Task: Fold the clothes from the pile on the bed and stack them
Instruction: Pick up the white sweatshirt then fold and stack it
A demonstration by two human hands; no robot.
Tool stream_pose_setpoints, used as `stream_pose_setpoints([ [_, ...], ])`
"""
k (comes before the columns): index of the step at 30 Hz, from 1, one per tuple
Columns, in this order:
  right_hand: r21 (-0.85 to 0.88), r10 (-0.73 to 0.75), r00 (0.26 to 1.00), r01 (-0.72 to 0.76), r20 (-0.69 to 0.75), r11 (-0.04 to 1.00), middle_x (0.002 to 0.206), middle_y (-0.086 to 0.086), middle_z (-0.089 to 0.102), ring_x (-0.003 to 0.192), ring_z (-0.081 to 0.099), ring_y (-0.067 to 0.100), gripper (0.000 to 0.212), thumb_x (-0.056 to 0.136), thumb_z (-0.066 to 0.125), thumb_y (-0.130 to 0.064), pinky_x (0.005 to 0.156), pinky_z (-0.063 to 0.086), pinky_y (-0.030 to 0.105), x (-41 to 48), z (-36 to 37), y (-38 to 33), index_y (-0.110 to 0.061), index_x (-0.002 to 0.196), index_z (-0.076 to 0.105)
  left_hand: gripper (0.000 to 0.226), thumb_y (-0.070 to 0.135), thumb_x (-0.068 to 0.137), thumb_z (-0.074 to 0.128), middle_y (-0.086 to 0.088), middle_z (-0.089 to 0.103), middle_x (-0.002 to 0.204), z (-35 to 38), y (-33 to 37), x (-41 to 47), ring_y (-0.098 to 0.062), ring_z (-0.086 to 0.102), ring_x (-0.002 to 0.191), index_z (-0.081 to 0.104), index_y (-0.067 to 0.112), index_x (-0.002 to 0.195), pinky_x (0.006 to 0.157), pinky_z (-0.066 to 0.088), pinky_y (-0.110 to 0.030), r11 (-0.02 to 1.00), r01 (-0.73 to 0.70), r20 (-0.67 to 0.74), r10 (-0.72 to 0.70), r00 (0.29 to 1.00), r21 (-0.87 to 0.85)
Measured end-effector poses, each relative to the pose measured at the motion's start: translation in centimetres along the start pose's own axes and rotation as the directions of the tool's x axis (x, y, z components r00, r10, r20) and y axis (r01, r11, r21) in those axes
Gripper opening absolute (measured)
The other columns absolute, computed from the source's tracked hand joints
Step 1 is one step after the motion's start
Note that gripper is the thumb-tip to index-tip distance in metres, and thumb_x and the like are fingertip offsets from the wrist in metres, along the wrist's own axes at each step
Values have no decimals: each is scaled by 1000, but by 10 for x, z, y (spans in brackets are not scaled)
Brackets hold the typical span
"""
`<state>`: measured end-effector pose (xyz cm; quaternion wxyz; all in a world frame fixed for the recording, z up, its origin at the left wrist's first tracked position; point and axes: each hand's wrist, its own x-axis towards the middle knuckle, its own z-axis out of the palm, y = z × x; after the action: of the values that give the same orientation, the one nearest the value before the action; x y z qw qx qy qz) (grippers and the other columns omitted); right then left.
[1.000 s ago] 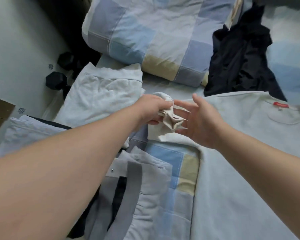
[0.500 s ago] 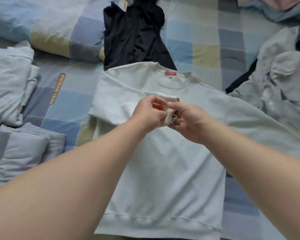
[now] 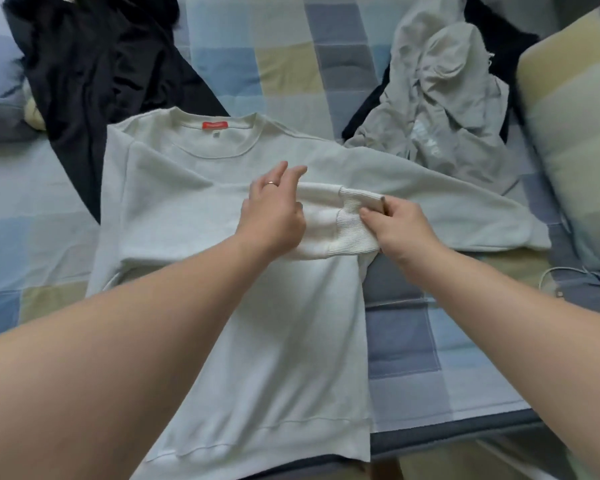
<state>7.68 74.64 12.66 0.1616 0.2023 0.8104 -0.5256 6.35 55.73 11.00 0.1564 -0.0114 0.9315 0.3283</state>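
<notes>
A pale white sweatshirt [image 3: 257, 341] with a red neck label lies flat, front up, on the checked bedspread [image 3: 402, 334]. Its left sleeve is folded across the chest, the ribbed cuff [image 3: 352, 225] pointing right. My right hand [image 3: 400, 230] pinches that cuff at its end. My left hand [image 3: 274, 211] rests on the sleeve just left of the cuff, fingers loosely spread, a ring on one finger. The other sleeve stretches out to the right.
A black garment [image 3: 111, 71] lies crumpled at the upper left. A rumpled grey hoodie [image 3: 444, 98] over dark cloth sits at the upper right. A striped pillow [image 3: 575, 116] stands at the right edge, a white cable [image 3: 568, 275] below it.
The view has swung right, away from the folded stack at the left. The bunched cuff held in both hands has been drawn across the chest and spread out flat.
</notes>
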Motion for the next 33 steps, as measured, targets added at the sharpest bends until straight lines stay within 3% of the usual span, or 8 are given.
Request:
stream_pose_setpoints([
  [7,-47,-52,998,50,-31,998,82,7,55,74,46,14,17,99,57,-8,64,37,28,43,-122,62,7,97,65,57,18,99,39,5,30,162,77,91,65,-24,13,152,30,31,154,120,17,-43,974,-157,213,121,969,161],
  [14,1,-10,986,10,-164,1000,104,22,71,87,57,15,20,100,57,-13,79,47,30,107,-255,141,2,108,67,52,64,99,33,-2,56,141,181,156,127,-29,37,136,50,34,137,108,25,-47,945,-140,262,61,963,295],
  [17,32,15,974,-8,-226,999,107,6,72,97,65,17,16,99,58,-13,91,52,31,138,-290,177,-9,111,67,49,58,102,26,-5,55,140,222,174,153,-31,37,135,53,32,135,109,24,-45,917,-164,263,68,962,363],
  [19,70,43,961,-25,-272,997,95,-1,69,85,62,11,11,100,56,-10,75,50,21,153,-308,197,-13,104,66,46,53,104,26,-7,59,130,244,181,168,-33,42,128,56,27,126,103,28,-44,900,-171,254,70,965,400],
  [22,129,117,921,-73,-372,989,91,4,67,80,58,14,13,101,53,-12,70,47,26,175,-332,229,-6,99,66,41,47,104,27,-8,61,95,271,185,187,-36,52,105,52,18,89,80,34,-40,874,-225,191,155,969,431],
  [26,163,211,872,-153,-443,975,92,7,67,84,60,22,15,100,54,-17,77,49,35,199,-352,260,-8,94,64,30,35,106,37,-2,49,75,298,208,206,-33,48,78,42,15,84,66,31,-39,857,-316,22,337,941,408],
  [31,14,224,838,-250,-498,968,89,7,65,84,58,28,19,98,56,-22,80,48,38,218,-370,279,-6,89,64,24,28,105,41,-16,59,85,322,234,233,-41,55,83,44,16,84,67,32,-40,818,-382,-39,439,898,430],
  [33,-48,216,832,-279,-510,959,79,5,61,77,55,28,25,97,57,-23,70,45,36,224,-376,283,-9,77,57,25,30,105,41,-19,60,88,331,236,243,-42,56,85,49,13,87,68,37,-43,826,-373,-44,430,902,422],
])
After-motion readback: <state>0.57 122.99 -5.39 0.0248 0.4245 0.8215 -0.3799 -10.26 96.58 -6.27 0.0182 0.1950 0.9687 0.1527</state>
